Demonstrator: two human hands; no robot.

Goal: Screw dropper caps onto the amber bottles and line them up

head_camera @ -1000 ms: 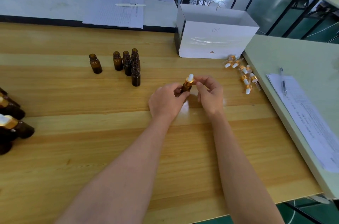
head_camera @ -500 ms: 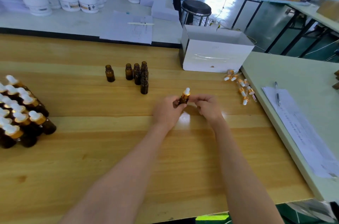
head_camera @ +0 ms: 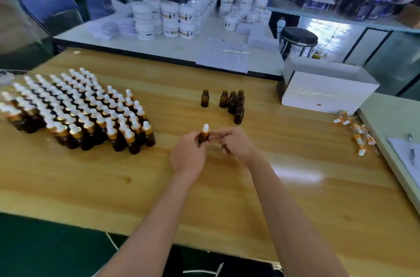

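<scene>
L fingers [head_camera: 193, 138] grasp the capped amber bottle [head_camera: 203, 137], right of the capped-bottle block [head_camera: 75, 113]; R fingers [head_camera: 223, 134] curl beside it, contact unclear. Poss. risk: cap under-tightened or cross-threaded, or bottle knocks block's near row when lined up.

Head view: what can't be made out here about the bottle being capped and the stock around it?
All in the head view:
held bottle: left hand wraps its body; tightness of the cap unreadable.
right hand: fingers blurred; contact with the cap unclear.
capped bottles: left frame edge cuts the block; no count.
white box: front wall hides contents.
</scene>
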